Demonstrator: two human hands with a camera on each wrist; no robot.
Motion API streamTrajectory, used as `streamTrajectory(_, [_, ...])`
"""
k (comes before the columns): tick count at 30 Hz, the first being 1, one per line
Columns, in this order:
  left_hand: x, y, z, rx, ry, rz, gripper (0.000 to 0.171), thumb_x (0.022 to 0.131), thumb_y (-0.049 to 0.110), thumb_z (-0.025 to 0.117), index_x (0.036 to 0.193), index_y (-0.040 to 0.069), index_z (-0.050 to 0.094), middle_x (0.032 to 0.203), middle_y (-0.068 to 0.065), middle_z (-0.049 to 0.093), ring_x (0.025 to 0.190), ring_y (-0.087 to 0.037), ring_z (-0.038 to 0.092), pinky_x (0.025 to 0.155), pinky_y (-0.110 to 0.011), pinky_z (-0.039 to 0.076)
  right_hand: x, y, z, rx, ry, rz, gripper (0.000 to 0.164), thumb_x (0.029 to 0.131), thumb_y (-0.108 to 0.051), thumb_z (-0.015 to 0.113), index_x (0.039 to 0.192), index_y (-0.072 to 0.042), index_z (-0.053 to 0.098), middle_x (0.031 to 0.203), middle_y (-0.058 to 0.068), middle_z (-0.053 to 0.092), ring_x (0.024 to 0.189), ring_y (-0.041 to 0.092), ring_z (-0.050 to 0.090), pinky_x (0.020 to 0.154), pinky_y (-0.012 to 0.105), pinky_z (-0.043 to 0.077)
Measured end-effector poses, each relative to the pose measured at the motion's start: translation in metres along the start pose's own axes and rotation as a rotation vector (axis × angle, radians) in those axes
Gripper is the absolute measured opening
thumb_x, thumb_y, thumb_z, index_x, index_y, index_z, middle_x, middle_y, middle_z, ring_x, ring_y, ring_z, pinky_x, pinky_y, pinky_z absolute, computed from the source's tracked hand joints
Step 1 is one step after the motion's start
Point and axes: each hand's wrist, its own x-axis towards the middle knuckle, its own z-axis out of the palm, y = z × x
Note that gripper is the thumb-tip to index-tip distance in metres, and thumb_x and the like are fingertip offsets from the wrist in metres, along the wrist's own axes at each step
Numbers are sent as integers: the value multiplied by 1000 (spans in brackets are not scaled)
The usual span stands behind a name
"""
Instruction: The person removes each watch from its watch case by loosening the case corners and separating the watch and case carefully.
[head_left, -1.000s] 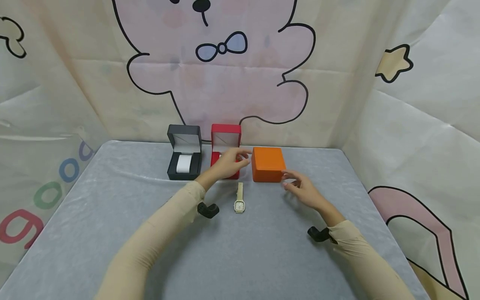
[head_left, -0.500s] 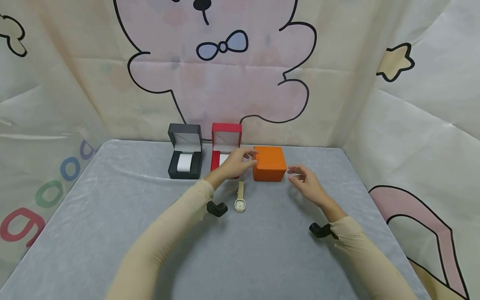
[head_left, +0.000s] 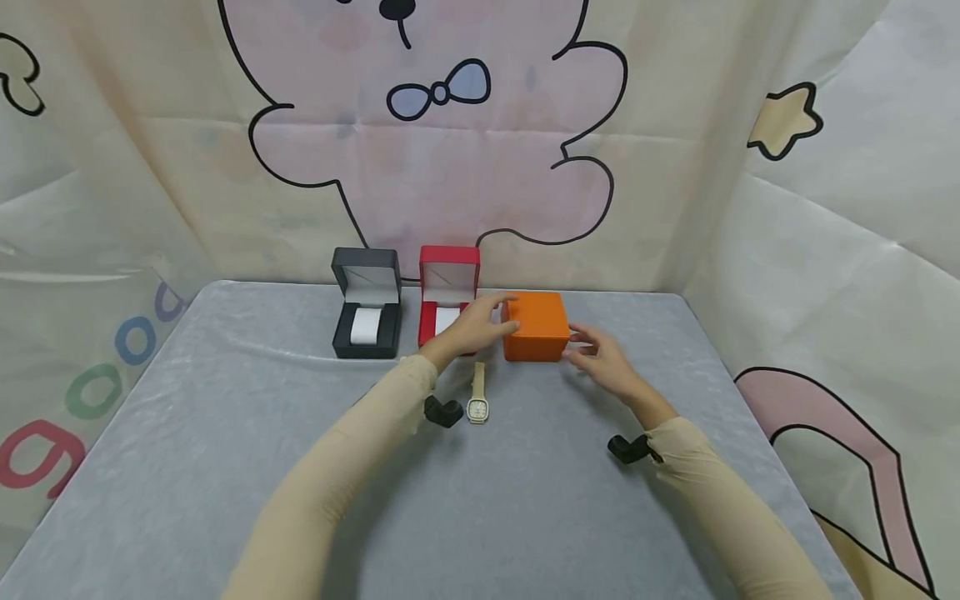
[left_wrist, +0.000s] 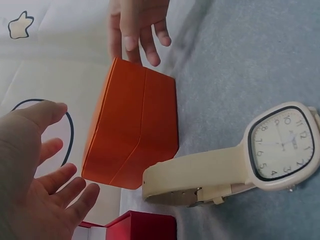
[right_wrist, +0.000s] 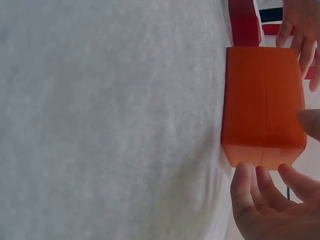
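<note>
A closed orange box stands at the back of the table. My left hand is at its left side, thumb and fingers spread; in the left wrist view this hand appears slightly apart from the box. On the opposite side is my right hand. Seen from the right wrist, its fingertips are at the end face of the box, touching or nearly so. A cream wristwatch with a squarish dial lies in front of the box, its strap buckled into a loop.
Left of the orange box stands an open red watch box, partly behind my left hand. Farther left is an open dark grey watch box with a white cushion. A grey cloth covers the table, and a printed curtain hangs behind.
My left hand has moved right, closer to the orange box. The right hand drew away slightly, then came back to the box's right side. Boxes and watch stay in place.
</note>
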Motion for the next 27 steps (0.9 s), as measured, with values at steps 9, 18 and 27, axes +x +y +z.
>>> streamTrajectory(9, [12,1,3,95,-58,-29,79,92,37,73,158,18,35,168,-11,24,155,-31,26,125,-53,25,10,6,0,1,-47,58,80,94,-20,72,158,-1,29,150,28,46,123,40,57,77,21,52])
streamTrajectory(18, [21,0,5,111,-117,-4,99,83,34,83,162,14,25,168,-17,18,149,-35,33,123,-52,30,22,11,-3,-2,-94,115,87,93,-22,74,161,-8,22,156,29,37,116,36,60,71,29,55])
streamTrajectory(27, [23,-3,5,107,-163,-46,105,84,37,82,163,16,17,171,-15,6,152,-35,27,124,-53,27,31,13,-1,16,-126,103,95,90,-21,77,163,-11,17,155,29,40,88,10,63,62,29,54])
